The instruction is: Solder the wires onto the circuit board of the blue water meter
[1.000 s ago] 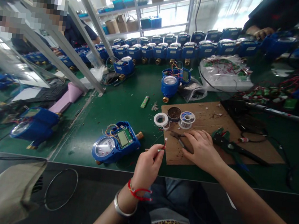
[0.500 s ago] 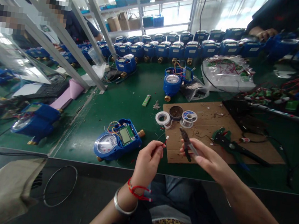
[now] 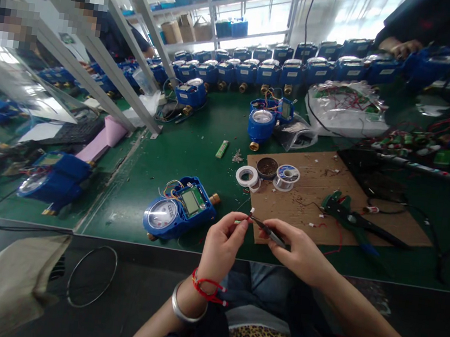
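Dark metal meets a thin red lead above the near part of the green table, just left of the cardboard sheet. The left hand pinches the lead between thumb and fingertips, with its white connector sticking up clear of the grip. The right hand is closed round slim pliers, their tips pointing left at the lead just below the connector; whether the jaws bite on it is too small to tell.

Good work here probably rests on a firm pinch close to the tips, so that the wire cannot bend away. The tips should meet it squarely, clear of the left fingertips, and the squeeze ought to be light at first, since wire this fine could nick or snap. Pulling straight, without twisting, would likely spare the connector. Keeping both hands low and right of the opened blue meter should keep stray bits out of it
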Demonstrator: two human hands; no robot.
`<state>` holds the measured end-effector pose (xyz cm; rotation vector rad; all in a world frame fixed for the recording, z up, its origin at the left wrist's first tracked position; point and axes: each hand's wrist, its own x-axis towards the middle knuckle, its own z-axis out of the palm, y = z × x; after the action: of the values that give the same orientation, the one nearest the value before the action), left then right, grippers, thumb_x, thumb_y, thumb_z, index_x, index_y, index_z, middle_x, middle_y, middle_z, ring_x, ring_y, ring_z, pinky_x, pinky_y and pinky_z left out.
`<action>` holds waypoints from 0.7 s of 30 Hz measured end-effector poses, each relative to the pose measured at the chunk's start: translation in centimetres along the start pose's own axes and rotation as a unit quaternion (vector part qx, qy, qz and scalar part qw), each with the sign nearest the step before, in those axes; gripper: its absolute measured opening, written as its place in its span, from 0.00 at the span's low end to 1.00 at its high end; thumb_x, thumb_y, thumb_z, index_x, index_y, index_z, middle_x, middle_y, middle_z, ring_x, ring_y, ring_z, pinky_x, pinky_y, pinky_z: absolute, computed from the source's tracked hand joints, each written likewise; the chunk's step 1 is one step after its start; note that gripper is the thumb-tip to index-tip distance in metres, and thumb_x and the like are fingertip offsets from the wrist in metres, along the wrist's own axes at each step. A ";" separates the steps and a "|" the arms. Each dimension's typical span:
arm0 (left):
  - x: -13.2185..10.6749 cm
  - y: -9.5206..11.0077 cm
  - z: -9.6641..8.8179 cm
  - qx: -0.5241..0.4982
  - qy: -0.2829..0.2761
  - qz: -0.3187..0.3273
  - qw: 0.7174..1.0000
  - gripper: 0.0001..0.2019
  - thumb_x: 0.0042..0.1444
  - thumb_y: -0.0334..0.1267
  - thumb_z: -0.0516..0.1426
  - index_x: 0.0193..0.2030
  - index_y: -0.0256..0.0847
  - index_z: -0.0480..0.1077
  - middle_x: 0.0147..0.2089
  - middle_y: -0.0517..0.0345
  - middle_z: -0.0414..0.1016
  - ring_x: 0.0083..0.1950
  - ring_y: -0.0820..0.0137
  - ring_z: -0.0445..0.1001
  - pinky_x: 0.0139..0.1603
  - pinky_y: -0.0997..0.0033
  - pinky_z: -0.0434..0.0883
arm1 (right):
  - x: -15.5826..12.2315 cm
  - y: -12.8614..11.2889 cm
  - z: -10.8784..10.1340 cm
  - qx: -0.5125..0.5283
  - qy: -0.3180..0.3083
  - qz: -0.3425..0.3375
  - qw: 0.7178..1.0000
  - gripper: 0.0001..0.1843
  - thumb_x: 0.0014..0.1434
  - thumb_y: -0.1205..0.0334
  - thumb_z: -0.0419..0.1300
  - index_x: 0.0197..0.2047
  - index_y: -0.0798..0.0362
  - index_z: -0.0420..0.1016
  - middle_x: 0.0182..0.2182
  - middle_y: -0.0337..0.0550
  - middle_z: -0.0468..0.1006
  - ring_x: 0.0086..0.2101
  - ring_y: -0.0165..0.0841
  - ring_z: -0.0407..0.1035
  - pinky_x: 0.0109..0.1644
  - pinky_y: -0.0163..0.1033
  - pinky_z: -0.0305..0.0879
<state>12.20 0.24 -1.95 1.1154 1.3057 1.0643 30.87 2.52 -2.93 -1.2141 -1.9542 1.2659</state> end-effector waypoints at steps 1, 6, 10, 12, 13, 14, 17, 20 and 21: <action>0.0 0.0 0.0 -0.012 0.003 -0.002 1.000 0.14 0.59 0.47 0.55 0.41 0.36 0.71 0.22 0.67 0.54 0.23 0.78 0.51 0.22 0.77 0.49 | 0.0 0.0 0.1 0.004 -0.002 0.001 1.000 0.17 0.53 0.72 0.53 0.46 0.52 0.70 0.43 0.42 0.77 0.44 0.37 0.71 0.51 0.41 0.66; 0.0 0.1 -0.1 -0.046 0.001 -0.010 0.999 0.15 0.58 0.47 0.56 0.40 0.36 0.70 0.21 0.67 0.53 0.22 0.79 0.51 0.22 0.78 0.49 | 0.2 -0.1 0.3 0.025 -0.006 0.006 1.000 0.14 0.55 0.70 0.53 0.45 0.51 0.70 0.42 0.41 0.77 0.43 0.36 0.71 0.50 0.40 0.67; 0.1 0.0 0.0 -0.059 -0.022 -0.015 0.998 0.14 0.58 0.47 0.57 0.41 0.36 0.70 0.21 0.68 0.53 0.21 0.80 0.50 0.21 0.78 0.49 | 0.2 -0.4 0.3 0.032 -0.002 0.005 0.999 0.10 0.58 0.67 0.54 0.43 0.51 0.70 0.39 0.40 0.77 0.41 0.35 0.71 0.47 0.38 0.67; 0.2 -0.1 0.1 -0.064 -0.030 -0.014 0.997 0.14 0.59 0.47 0.56 0.41 0.36 0.70 0.21 0.68 0.53 0.21 0.80 0.50 0.21 0.79 0.49 | 0.3 -0.5 0.3 0.034 -0.002 0.007 0.999 0.07 0.59 0.65 0.54 0.41 0.52 0.70 0.37 0.40 0.77 0.39 0.34 0.71 0.44 0.37 0.66; 0.2 -0.1 0.1 -0.065 -0.031 -0.014 0.997 0.14 0.59 0.46 0.56 0.41 0.36 0.70 0.21 0.68 0.53 0.22 0.80 0.50 0.21 0.79 0.49 | 0.3 -0.5 0.3 0.033 0.000 0.010 0.999 0.06 0.60 0.63 0.54 0.40 0.52 0.70 0.36 0.40 0.77 0.38 0.34 0.71 0.42 0.37 0.66; 0.2 -0.2 0.1 -0.066 -0.033 -0.014 0.997 0.13 0.59 0.46 0.56 0.41 0.36 0.70 0.21 0.68 0.53 0.22 0.80 0.50 0.21 0.79 0.49 | 0.3 -0.5 0.3 0.030 0.003 0.014 0.999 0.07 0.61 0.62 0.54 0.40 0.52 0.71 0.36 0.40 0.77 0.37 0.34 0.71 0.41 0.37 0.66; 0.2 -0.2 0.2 -0.063 -0.039 -0.014 0.997 0.13 0.60 0.46 0.56 0.41 0.36 0.70 0.21 0.68 0.53 0.22 0.80 0.50 0.21 0.79 0.48 | 0.2 -0.4 0.4 0.018 0.011 0.022 1.000 0.08 0.61 0.59 0.54 0.41 0.52 0.72 0.35 0.39 0.77 0.36 0.34 0.71 0.40 0.36 0.64; 0.1 -0.2 0.2 -0.061 -0.041 -0.017 0.997 0.14 0.59 0.46 0.56 0.41 0.36 0.70 0.21 0.68 0.52 0.22 0.80 0.49 0.21 0.79 0.47 | 0.1 -0.3 0.6 0.010 0.019 0.024 0.999 0.09 0.61 0.59 0.54 0.41 0.52 0.73 0.34 0.39 0.78 0.35 0.34 0.71 0.38 0.36 0.64; 0.1 -0.2 0.2 -0.061 -0.041 -0.019 0.997 0.14 0.59 0.46 0.56 0.41 0.36 0.70 0.21 0.68 0.52 0.21 0.80 0.49 0.21 0.79 0.47 | 0.1 -0.2 0.7 0.008 0.023 0.024 0.999 0.09 0.61 0.59 0.55 0.40 0.52 0.74 0.34 0.39 0.78 0.35 0.34 0.71 0.38 0.36 0.64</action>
<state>12.41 0.28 -2.14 1.0286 1.1775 1.0464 30.21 2.24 -3.05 -1.2774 -1.8897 1.2633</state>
